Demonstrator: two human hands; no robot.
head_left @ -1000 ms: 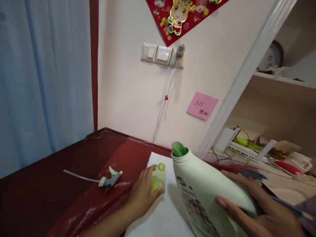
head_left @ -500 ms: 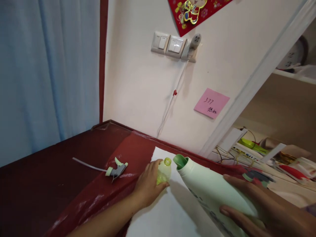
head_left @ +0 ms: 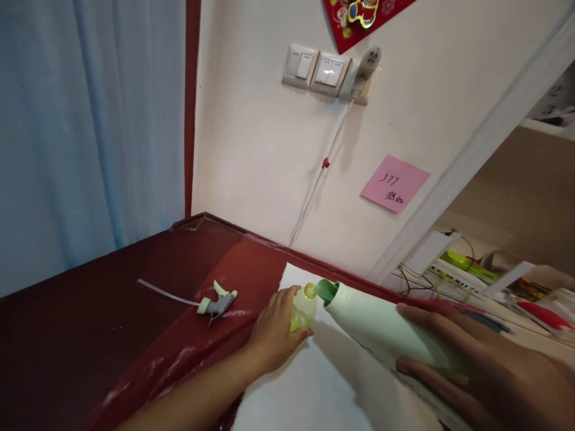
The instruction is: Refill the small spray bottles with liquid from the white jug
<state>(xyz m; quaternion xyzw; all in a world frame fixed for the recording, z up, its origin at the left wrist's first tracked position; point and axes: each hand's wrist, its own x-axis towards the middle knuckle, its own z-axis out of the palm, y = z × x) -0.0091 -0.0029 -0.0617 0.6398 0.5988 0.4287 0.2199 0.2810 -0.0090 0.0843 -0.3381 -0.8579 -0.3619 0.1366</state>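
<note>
L hand (head_left: pixel 274 338): grip closed round lower body of small clear plastic btl (head_left: pixel 303 312), yellow-green tint, no cap, threaded neck up, btm near/on white paper sheet (head_left: pixel 314 383). R hand (head_left: pixel 453 353): grip wide, fingers spread over big white detergent btl (head_left: pixel 377 326), which lies tilted, near horizontal. Its green pour spout (head_left: pixel 326 291) points at small btl neck, just beside it; can't tell if touching. Both btls over paper, which sits on red-painted bench (head_left: pixel 90 341). Spray trigger head (head_left: pixel 220 305) w/ dip tube lies on bench L of L hand, well apart from R hand. Behind: wall switches (head_left: pixel 314 70), plug in socket (head_left: pixel 368 67), pink sticky note (head_left: pixel 395 184) marked 377. Far L: blue curtain (head_left: pixel 90 120). Far R: cluttered shelf (head_left: pixel 494 281).
</note>
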